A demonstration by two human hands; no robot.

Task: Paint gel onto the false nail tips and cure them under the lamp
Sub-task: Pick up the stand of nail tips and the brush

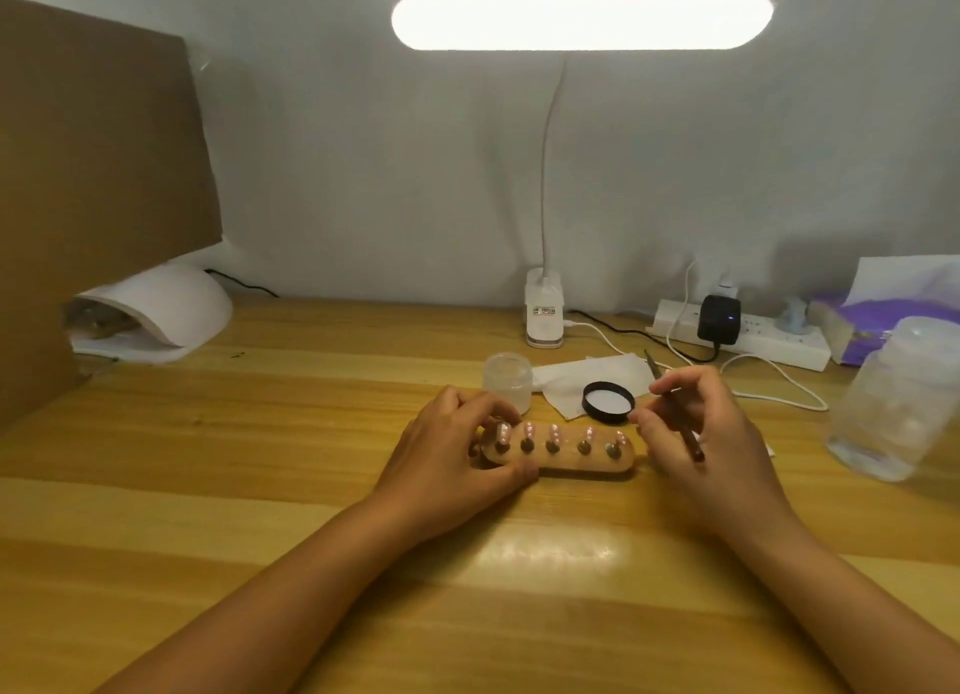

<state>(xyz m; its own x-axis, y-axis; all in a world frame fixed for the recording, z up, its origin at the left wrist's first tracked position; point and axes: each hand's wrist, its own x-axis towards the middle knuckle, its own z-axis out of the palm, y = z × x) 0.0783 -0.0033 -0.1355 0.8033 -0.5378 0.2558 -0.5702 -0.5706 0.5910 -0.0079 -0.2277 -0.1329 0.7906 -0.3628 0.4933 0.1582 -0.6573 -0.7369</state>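
My left hand (pixel 457 444) grips the left end of the wooden holder (pixel 587 464), steadying the five nail tips (pixel 555 433) standing on it. My right hand (pixel 711 433) pinches the brush (pixel 691 439) just beside the right end. The small jar (pixel 508 381) sits close behind, within easy reach.

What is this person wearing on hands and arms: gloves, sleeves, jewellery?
Nothing worn shows. The left hand and right hand are bare, with no gloves or rings visible. The left forearm and right forearm are bare down to the frame's edge: no sleeves, watch or bracelet.
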